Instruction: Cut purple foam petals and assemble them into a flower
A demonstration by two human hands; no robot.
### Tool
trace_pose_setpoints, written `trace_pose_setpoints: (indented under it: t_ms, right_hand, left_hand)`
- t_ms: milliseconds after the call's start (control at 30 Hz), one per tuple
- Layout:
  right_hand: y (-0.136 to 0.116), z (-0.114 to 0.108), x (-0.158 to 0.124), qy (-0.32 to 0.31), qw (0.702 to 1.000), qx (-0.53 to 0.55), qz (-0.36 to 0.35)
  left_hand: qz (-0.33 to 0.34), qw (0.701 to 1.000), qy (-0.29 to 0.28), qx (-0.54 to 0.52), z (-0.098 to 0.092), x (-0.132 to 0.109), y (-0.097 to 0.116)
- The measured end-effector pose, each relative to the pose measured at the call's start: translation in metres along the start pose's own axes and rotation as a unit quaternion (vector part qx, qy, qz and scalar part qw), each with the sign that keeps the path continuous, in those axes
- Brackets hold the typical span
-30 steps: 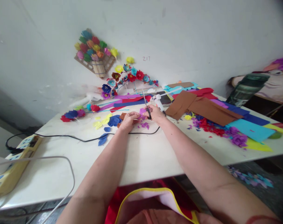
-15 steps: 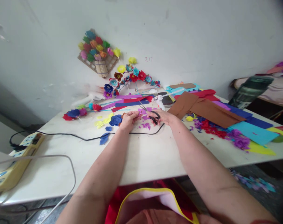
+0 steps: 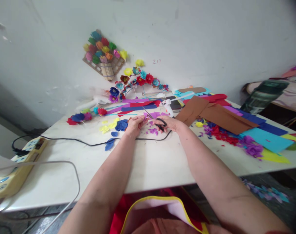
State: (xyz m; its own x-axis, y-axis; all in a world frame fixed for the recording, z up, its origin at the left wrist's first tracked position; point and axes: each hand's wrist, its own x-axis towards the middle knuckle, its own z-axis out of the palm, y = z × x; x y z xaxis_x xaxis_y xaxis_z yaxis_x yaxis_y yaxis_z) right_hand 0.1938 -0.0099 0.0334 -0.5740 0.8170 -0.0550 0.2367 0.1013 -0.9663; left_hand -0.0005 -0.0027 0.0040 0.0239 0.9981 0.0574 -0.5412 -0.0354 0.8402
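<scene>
Left hand (image 3: 135, 125) pinches purple paper (image 3: 145, 115) mid-scene, right hand (image 3: 170, 123) grips black-handled scissors (image 3: 161, 126) just to its right. I'd keep that pinch back from the cutting line and snip small, clear of the near black cord (image 3: 150, 139).

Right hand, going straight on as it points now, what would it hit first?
The right hand, holding scissors, would probably meet the left hand first, though depth is hard to judge.

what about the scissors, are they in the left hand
No, the right hand grips the black-handled scissors, with the left hand apart from their handles.
</scene>
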Motion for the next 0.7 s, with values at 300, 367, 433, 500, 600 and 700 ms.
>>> trace_pose_setpoints:
  t_ms: [300, 367, 433, 500, 600, 700]
  right_hand:
    - [-0.003, 0.011, 0.003, 0.016, 1.000, -0.004, 0.011]
    - [-0.003, 0.011, 0.003, 0.018, 1.000, 0.001, 0.010]
    - [-0.003, 0.011, 0.003, 0.019, 1.000, 0.009, 0.010]
    - [-0.003, 0.012, 0.003, 0.019, 1.000, 0.014, 0.010]
    - [-0.005, 0.013, 0.003, 0.020, 1.000, 0.016, 0.010]
    - [-0.004, 0.013, 0.004, 0.024, 1.000, 0.013, 0.007]
  left_hand:
    - [-0.002, 1.000, 0.008, 0.004, -0.001, 0.001, -0.001]
    - [0.001, 1.000, 0.007, -0.004, -0.001, 0.002, -0.001]
    - [0.002, 1.000, 0.007, -0.010, -0.001, 0.002, -0.002]
    - [0.001, 1.000, 0.006, -0.012, -0.001, 0.002, -0.002]
    - [-0.001, 1.000, 0.009, -0.013, 0.000, 0.002, -0.001]
    - [-0.001, 1.000, 0.007, -0.014, 0.000, 0.002, -0.001]
